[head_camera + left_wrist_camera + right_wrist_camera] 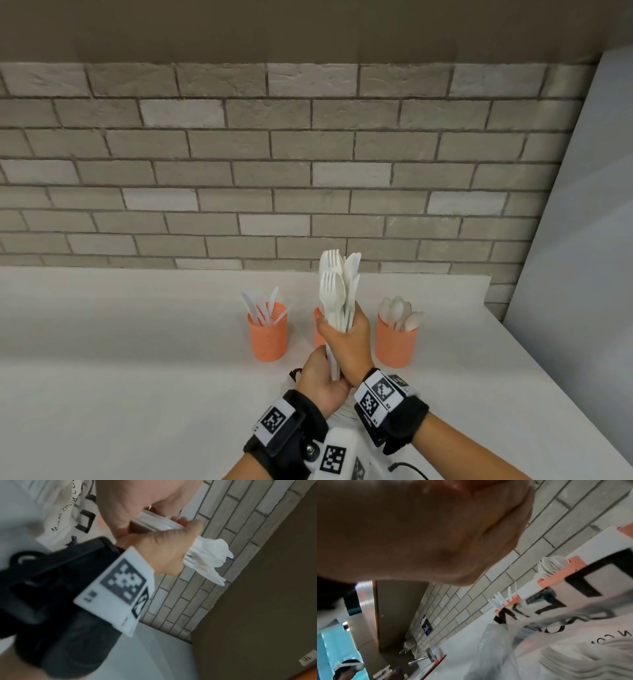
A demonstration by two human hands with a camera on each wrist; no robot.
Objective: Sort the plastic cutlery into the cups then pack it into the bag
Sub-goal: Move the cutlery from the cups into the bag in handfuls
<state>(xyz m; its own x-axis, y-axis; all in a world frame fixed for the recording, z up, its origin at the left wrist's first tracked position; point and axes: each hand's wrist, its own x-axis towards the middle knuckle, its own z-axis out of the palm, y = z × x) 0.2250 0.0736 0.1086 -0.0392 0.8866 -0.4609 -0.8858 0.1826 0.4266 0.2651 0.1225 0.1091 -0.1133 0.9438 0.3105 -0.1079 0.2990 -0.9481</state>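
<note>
Both hands clasp one upright bundle of white plastic forks, spoons and knives (337, 294) above the white table (120, 342) — right hand (349, 337) curled round its middle, left hand (320, 377) gripping the handle ends — before three orange perforated cups (268, 337).

"ClayG" on a blue wall sign (426, 626), other print on bag (573, 601) illegible
</note>
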